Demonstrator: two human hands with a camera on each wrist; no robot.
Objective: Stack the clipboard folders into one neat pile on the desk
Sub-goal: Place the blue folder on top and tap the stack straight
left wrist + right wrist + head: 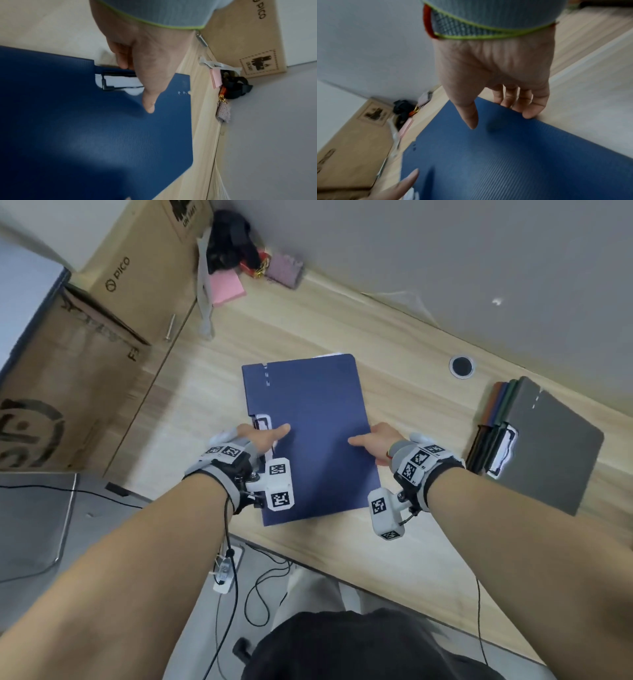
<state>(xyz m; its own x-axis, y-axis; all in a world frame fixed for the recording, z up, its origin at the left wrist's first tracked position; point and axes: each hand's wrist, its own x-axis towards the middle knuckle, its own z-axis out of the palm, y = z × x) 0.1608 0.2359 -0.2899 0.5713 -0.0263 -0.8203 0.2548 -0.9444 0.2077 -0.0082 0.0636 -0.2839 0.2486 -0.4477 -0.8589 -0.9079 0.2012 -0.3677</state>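
Observation:
A dark blue clipboard folder (311, 436) (96, 128) (505, 162) is held over the middle of the wooden desk (394, 344). My left hand (263, 436) (145, 70) grips its left edge by the clip, thumb on the cover and fingers curled beneath. My right hand (375, 441) (498, 86) grips the right edge the same way, thumb on top, fingers wrapped under the edge. A pile of folders (544, 443) with a grey one on top lies at the right of the desk, with other colours fanned out at its left side.
Cardboard boxes (113, 302) stand along the desk's left side. At the back left corner lie a pink pad (226, 287), a black strap bundle (229, 237) and a purple pouch (284, 270). A cable grommet (461, 366) sits in the desk near the grey wall.

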